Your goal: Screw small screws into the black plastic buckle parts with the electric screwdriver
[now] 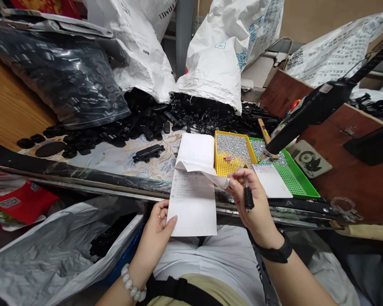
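My left hand (159, 227) clamps the white paper notebook (194, 219). My right hand (260, 208) gently pinches its lifted page (221, 181), black pen (248, 199) tucked.

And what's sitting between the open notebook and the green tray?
A yellow tray holding lots of tiny silvery pieces sits between the notebook and green tray, in the head view.

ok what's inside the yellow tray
The yellow tray holds many small silvery pieces and a small pinkish-red item. Its perforated floor shows toward the near end; under the silvery pieces it is covered and can't be seen.
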The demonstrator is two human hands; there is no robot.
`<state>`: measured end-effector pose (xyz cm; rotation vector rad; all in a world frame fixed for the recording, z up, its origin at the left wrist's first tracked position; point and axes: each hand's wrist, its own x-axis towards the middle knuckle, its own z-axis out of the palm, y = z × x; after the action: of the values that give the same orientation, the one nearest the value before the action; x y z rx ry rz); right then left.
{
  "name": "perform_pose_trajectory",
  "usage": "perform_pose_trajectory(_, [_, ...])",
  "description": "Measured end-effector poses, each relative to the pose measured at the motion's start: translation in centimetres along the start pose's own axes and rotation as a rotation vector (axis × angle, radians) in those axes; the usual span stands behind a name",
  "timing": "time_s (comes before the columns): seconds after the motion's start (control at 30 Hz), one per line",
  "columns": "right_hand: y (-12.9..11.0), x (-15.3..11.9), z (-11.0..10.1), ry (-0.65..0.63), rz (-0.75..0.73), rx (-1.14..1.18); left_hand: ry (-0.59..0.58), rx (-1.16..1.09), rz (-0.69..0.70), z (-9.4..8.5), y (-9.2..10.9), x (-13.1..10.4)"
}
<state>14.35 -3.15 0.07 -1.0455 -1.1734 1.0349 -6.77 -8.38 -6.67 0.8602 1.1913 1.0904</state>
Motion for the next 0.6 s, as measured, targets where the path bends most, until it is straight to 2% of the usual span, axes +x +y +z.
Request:
perform_pose_trajectory(0.43, [-0.22,-0.32,0.45,0.007,0.034,0.057,0.037,-0.025,0.01,0.01,0.33,-0.12])
perform_pose_trajectory(0.6, [-0.57,-0.84,0.41,-0.045,0.005,-0.051,-0.014,0.066,-0.112,-0.37,0.52,-0.11])
